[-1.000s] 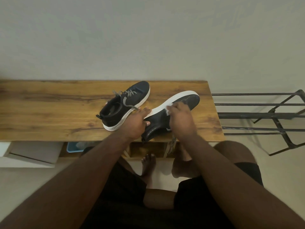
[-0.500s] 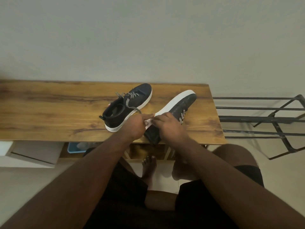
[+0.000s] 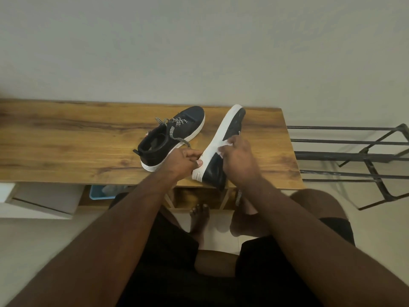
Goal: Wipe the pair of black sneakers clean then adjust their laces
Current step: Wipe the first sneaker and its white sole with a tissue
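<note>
1. I see the sneaker being worked on (image 3: 223, 145) just right of frame centre, tipped onto its side on the wooden table (image 3: 66, 140), white sole edge facing left and up.
2. Its long axis runs diagonally, heel at the near table edge by my wrists, toe pointing up and right toward the wall.
3. My left hand (image 3: 184, 161) curls round the sole at the heel end, thumb on the white rubber, bracing it.
4. My right hand (image 3: 238, 157) presses a small white wipe (image 3: 224, 146) against the sole edge at mid-length, fingers bent over it.
5. I judge the next stroke should follow that axis, and the right hand is the nearer one to the unwiped toe stretch.
6. The second sneaker (image 3: 171, 138) sits upright just left of it, apart, its speckled laces (image 3: 171, 129) loose.
</note>
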